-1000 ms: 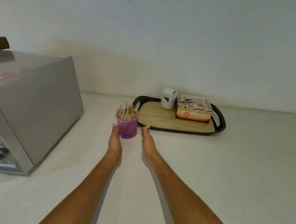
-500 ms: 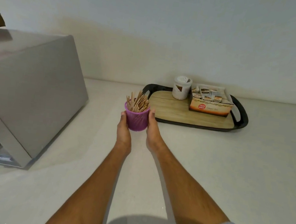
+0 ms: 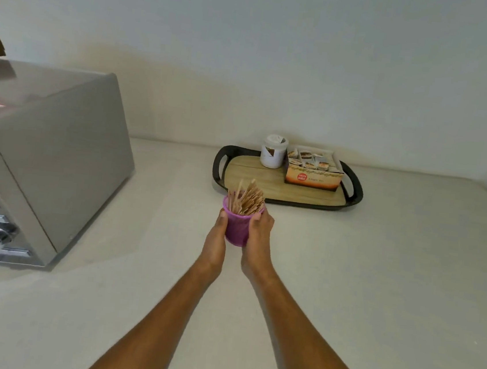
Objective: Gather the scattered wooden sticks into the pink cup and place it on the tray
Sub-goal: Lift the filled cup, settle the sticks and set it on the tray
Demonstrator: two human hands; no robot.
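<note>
The pink cup (image 3: pixel 237 228) is full of wooden sticks (image 3: pixel 246 198) that lean to the right. My left hand (image 3: pixel 216 235) and my right hand (image 3: pixel 258 234) hold the cup from both sides, fingers curled round it. It is lifted a little above the counter, just in front of the tray's near left corner. The black tray (image 3: pixel 221 170) with a wooden floor lies beyond it by the wall.
On the tray stand a white jar (image 3: pixel 273 155) and an orange box of sachets (image 3: pixel 313 170) at the back right. A large grey metal appliance (image 3: pixel 43 157) fills the left side. The pale counter (image 3: pixel 407 276) stretches to the right.
Both hands closed round the cup from either side and lifted it slightly; the cup sits nearer the tray's front edge than a second ago.
</note>
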